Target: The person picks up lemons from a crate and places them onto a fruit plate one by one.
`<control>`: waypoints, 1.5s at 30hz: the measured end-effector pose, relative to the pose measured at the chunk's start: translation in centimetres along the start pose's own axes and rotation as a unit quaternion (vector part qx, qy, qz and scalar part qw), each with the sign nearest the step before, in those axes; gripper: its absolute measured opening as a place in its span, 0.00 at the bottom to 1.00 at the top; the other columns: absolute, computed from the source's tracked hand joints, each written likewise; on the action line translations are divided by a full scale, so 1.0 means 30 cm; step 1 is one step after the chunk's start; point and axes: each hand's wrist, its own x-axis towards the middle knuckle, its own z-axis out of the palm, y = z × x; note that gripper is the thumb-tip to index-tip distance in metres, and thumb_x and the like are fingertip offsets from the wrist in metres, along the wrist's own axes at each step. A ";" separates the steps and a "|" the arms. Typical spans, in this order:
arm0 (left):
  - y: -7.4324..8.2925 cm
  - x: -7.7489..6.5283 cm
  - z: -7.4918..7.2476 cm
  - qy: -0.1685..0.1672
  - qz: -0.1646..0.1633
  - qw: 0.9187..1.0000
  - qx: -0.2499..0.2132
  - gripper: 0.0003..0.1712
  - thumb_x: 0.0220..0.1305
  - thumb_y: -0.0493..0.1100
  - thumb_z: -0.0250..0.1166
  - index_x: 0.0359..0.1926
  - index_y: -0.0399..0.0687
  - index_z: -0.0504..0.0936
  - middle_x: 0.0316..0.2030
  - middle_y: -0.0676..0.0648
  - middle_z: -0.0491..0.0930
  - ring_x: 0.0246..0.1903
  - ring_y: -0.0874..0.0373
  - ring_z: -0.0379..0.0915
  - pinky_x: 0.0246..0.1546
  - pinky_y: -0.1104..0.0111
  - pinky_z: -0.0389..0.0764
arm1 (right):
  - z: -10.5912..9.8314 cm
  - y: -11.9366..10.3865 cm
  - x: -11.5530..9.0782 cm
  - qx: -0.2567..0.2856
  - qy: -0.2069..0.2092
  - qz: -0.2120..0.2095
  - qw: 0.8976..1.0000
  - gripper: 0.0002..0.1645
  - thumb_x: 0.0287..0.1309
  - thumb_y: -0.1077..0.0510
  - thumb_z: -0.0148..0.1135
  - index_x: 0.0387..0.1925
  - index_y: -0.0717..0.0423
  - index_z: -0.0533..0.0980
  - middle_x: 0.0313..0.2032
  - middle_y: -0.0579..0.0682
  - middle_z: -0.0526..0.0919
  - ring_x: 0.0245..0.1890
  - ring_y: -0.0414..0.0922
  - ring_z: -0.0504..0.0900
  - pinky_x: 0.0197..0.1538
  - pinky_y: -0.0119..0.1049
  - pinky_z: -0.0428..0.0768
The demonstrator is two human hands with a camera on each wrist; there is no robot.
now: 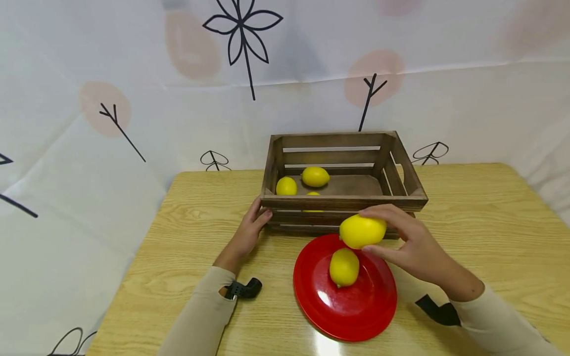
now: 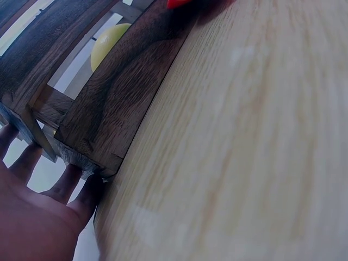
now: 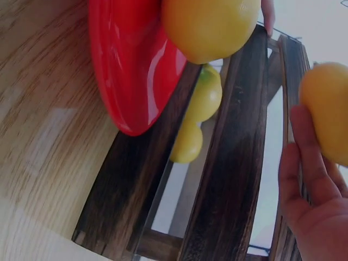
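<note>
In the head view my right hand (image 1: pixel 416 244) holds a yellow lemon (image 1: pixel 362 231) between thumb and fingers, just in front of the crate's front side. Below it, a second lemon (image 1: pixel 344 267) lies on a red plate (image 1: pixel 311 301). My left hand (image 1: pixel 247 235) holds the front left corner of a brown slatted wooden crate (image 1: pixel 338 203), thumb on the front and fingers along the side. The left wrist view shows those fingertips against the crate's end (image 2: pixel 81 157). Inside the crate sit several lemons (image 1: pixel 315 176), one partly hidden behind the front slats.
A light wooden table (image 1: pixel 472 222) carries the crate and plate. Behind it hangs a white cloth (image 1: pixel 303 109) with printed flowers and pink spots. The plate stands close against the crate's front. Black straps with small mounts (image 1: pixel 249 288) sit at both wrists.
</note>
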 end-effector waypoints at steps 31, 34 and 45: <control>-0.010 0.006 -0.007 0.006 0.000 1.000 0.010 0.31 0.70 0.44 0.47 0.71 0.58 0.49 0.67 0.40 0.56 0.65 0.46 0.55 0.66 0.54 0.54 | -0.043 0.055 -0.026 0.086 -0.216 0.061 0.971 0.28 0.50 0.56 0.68 0.54 0.43 0.71 0.49 0.41 0.77 0.44 0.37 0.75 0.41 0.33 0.80; -0.011 0.005 -0.008 0.007 -0.003 1.000 0.012 0.32 0.70 0.44 0.47 0.71 0.58 0.48 0.67 0.41 0.55 0.66 0.47 0.54 0.66 0.54 0.54 | -0.041 0.060 -0.028 0.100 -0.232 0.070 0.965 0.27 0.51 0.55 0.67 0.54 0.43 0.71 0.49 0.42 0.76 0.43 0.38 0.75 0.40 0.34 0.80; -0.013 0.007 -0.004 0.005 0.002 1.000 0.013 0.32 0.71 0.43 0.46 0.71 0.57 0.46 0.68 0.41 0.54 0.66 0.47 0.53 0.66 0.53 0.54 | -0.025 0.072 -0.034 0.116 -0.261 0.081 0.955 0.26 0.53 0.54 0.65 0.55 0.43 0.71 0.50 0.44 0.75 0.45 0.40 0.74 0.40 0.35 0.81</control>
